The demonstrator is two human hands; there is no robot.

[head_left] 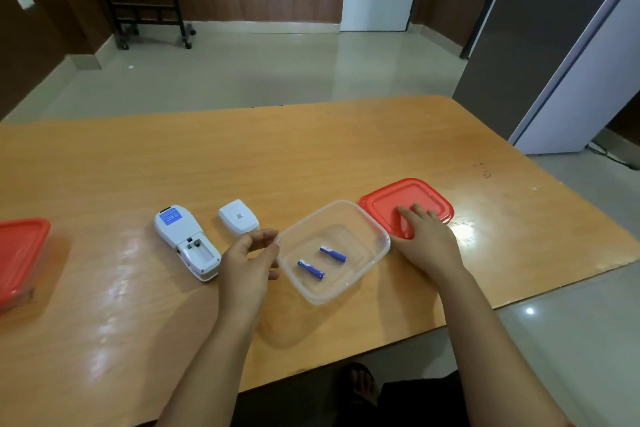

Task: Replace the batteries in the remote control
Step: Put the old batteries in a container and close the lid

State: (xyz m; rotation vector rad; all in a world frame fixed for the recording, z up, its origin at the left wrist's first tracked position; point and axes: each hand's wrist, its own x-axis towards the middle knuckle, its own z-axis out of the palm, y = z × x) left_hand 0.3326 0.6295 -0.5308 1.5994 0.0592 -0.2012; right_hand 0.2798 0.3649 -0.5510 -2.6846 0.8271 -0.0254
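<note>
A white remote control (187, 241) lies face down on the wooden table (242, 156), its battery bay uncovered and empty. The white battery cover (239, 217) lies just to its right. A clear plastic container (377, 236) holds two blue batteries (311, 269) (333, 253). My left hand (247, 265) hovers at the container's left rim, fingers curled apart and holding nothing. My right hand (424, 241) rests flat on the red lid (426, 194) right of the container.
A second container with a red lid (19, 253) stands at the table's left edge. The table's near edge runs diagonally at lower right. A grey cabinet (540, 45) stands beyond the far right corner, and a wheeled black stand (152, 10) is across the floor.
</note>
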